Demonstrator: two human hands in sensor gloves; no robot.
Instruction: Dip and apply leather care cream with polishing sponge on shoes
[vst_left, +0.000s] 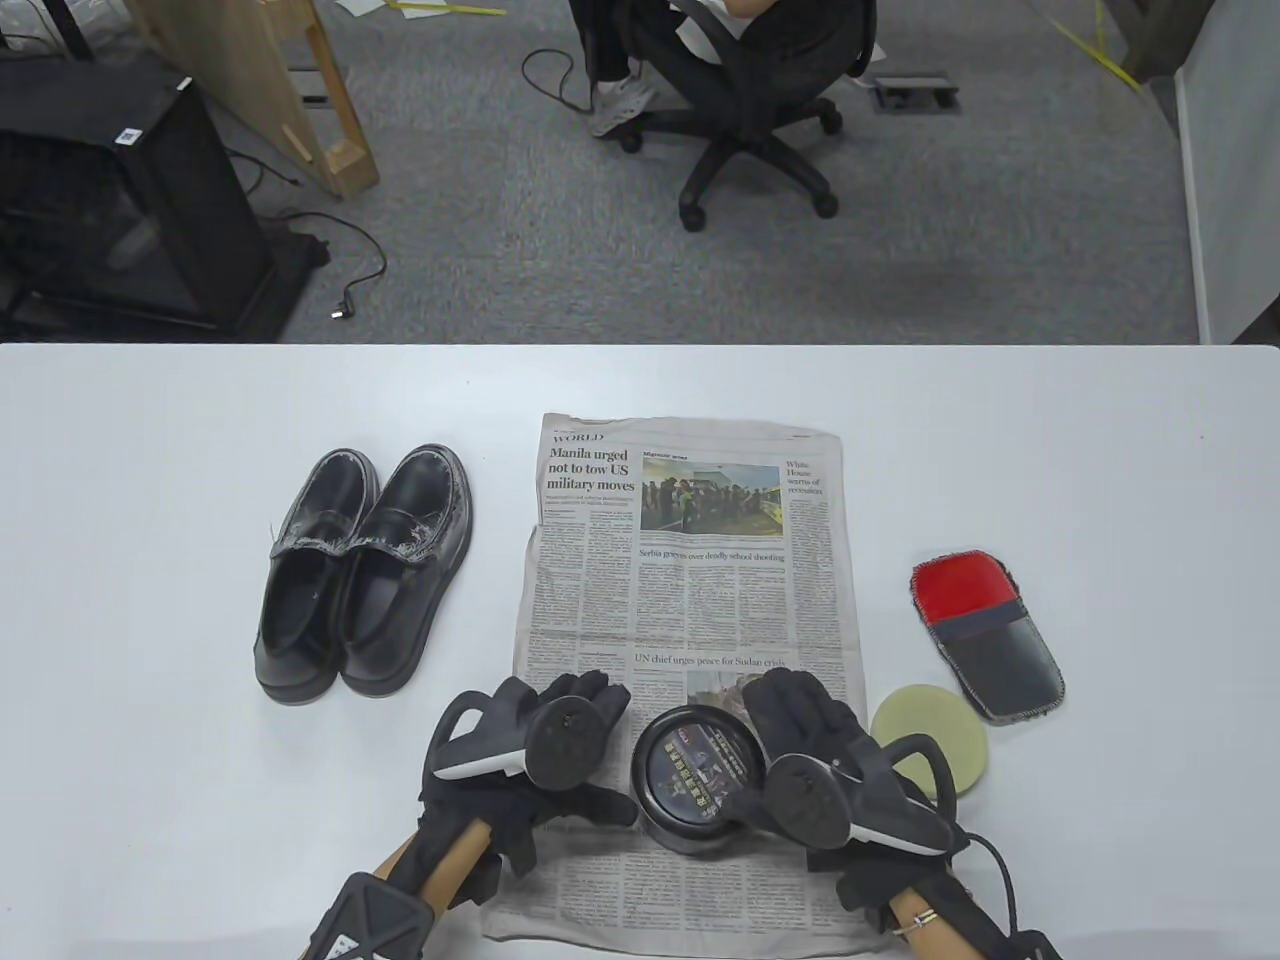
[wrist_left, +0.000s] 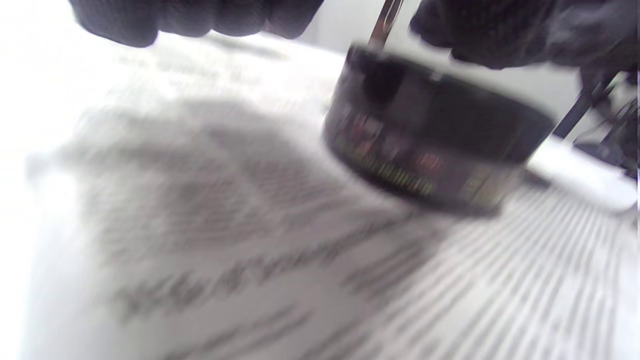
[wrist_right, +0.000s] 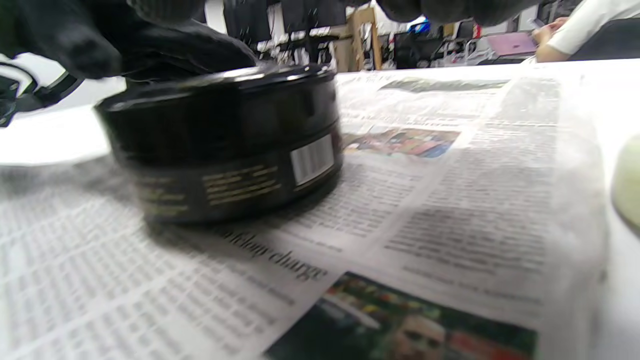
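Cream tin (vst_left: 697, 778) stands lid-on upon the newspaper (vst_left: 690, 590), near the table's (vst_left: 150, 560) front edge, between our two hands. We judge it was set on the paper so that spills stay off the table and both hands can work the lid. The right hand (vst_left: 810, 770) sits against the tin's right side, fingers reaching along its far rim. In the right wrist view a gloved finger lies on the lid, but we cannot tell whether this hand truly clasps the tin or only touches it. The left hand (vst_left: 545, 750) lies just left of the tin with its fingers relaxed, holding nothing that we can make out; the left wrist view is too blurred to settle contact.

The sponge (vst_left: 930, 738), a pale round pad, lies just off the paper's right edge, partly under the right hand's tracker, within easy reach. The shoes (vst_left: 365, 570) sit side by side toward the left edge, well apart from the tin. A red and black mitt (vst_left: 985, 635) lies toward the right edge, behind the sponge.

Obstruction noted: the lid is unopened, so no dipping is possible yet.
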